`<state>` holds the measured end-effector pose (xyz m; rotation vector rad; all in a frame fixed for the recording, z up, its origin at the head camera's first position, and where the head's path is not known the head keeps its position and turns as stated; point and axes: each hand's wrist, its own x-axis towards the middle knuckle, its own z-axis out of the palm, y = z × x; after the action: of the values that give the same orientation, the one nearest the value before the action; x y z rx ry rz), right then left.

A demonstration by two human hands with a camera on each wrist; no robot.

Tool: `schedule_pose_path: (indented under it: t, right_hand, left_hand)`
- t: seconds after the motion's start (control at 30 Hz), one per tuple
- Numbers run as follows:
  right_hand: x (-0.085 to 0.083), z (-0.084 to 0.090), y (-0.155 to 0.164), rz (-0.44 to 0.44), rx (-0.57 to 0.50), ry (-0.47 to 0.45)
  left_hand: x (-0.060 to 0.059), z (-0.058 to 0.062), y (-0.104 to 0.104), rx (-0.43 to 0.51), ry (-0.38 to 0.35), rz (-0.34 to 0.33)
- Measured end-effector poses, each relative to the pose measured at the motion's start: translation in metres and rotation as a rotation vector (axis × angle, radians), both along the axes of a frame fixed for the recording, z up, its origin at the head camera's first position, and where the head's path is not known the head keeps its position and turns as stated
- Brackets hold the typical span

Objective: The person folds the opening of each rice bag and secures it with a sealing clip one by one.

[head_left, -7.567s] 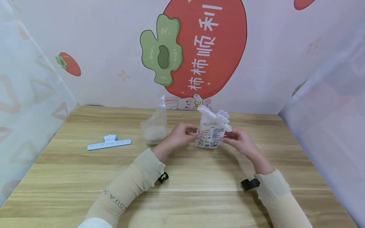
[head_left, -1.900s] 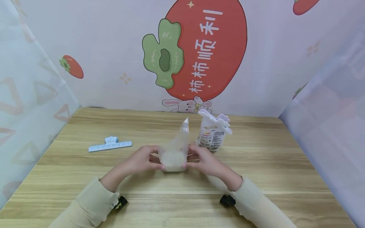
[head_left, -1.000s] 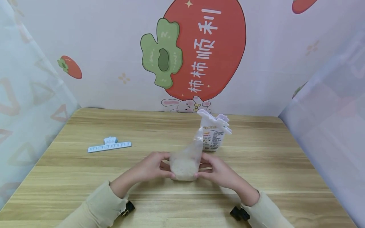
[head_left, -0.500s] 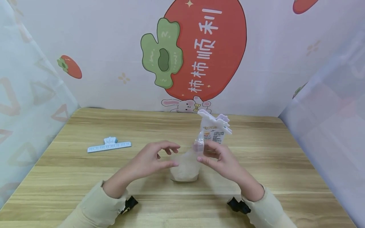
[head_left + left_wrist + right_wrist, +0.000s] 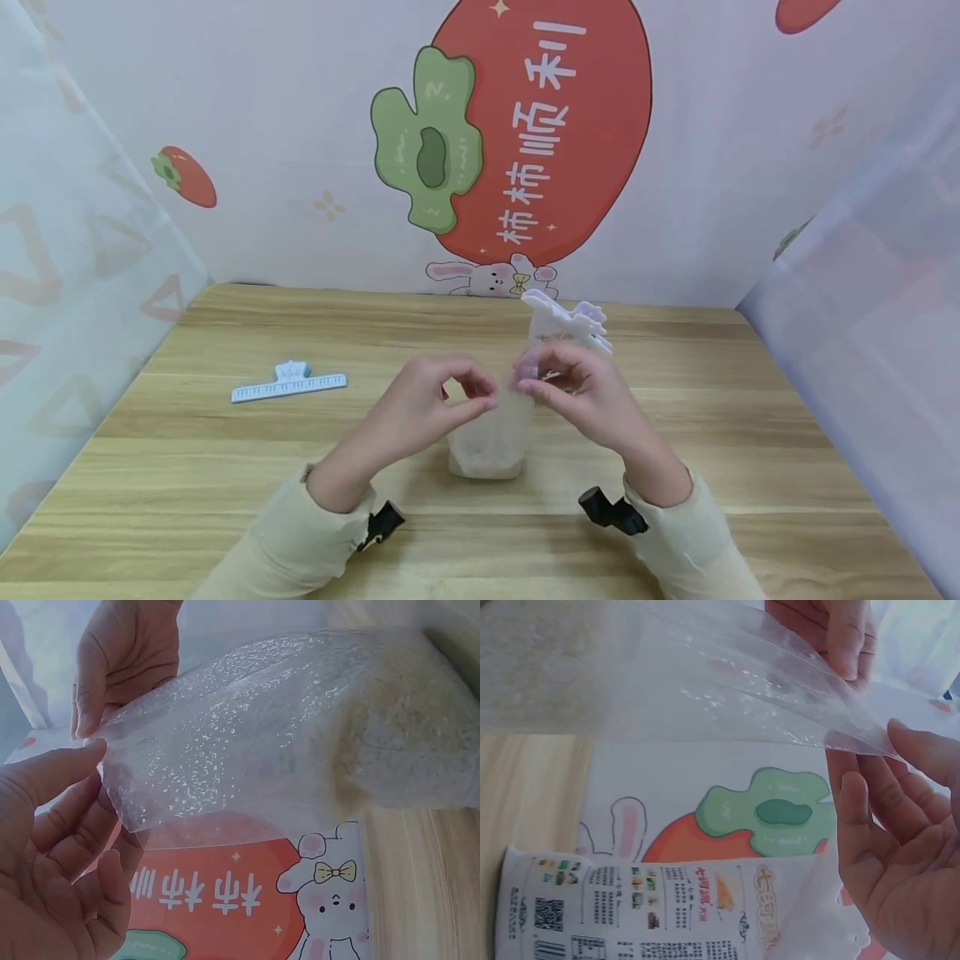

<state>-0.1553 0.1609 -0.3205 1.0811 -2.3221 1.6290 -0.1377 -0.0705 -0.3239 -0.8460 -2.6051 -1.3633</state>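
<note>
Pinching its top edge, left hand [image 5: 423,408] and right hand [image 5: 600,398] are flanking a clear plastic bag of pale grains [image 5: 487,454] standing roughly upright on the wood-grain table [image 5: 172,492], filled end down, more under the left.

At twelve o'clock you faced 柿柿顺利, white on the backdrop's red persimmon [image 5: 607,117]. At one o'clock your white bag [image 5: 652,900] read 七河源, with a QR code [image 5: 550,915] and smaller print; the blue clip [image 5: 288,386], at ten o'clock, bore illegible marks.
</note>
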Motion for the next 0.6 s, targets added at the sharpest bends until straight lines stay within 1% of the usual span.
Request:
schedule_pose_path:
  t: [0.17, 0.27, 0.4, 0.5, 0.6]
  right_hand:
    - [-0.006, 0.000, -0.001, 0.006, 0.022, 0.074]
    - [-0.008, 0.000, -0.002, 0.006, 0.028, 0.109]
    - [-0.011, -0.001, 0.000, 0.030, 0.013, 0.168]
    - [-0.014, -0.001, 0.001, 0.053, -0.001, 0.210]
    - [-0.015, -0.002, 0.003, 0.078, -0.013, 0.217]
  left_hand:
    - [-0.002, 0.001, 0.004, -0.009, 0.035, 0.029]
    - [-0.002, 0.001, 0.007, -0.003, 0.075, 0.041]
    - [-0.004, -0.002, 0.010, 0.008, 0.124, 0.054]
    - [-0.005, -0.004, 0.012, 0.015, 0.142, 0.063]
    - [-0.005, -0.006, 0.013, 0.019, 0.155, 0.067]
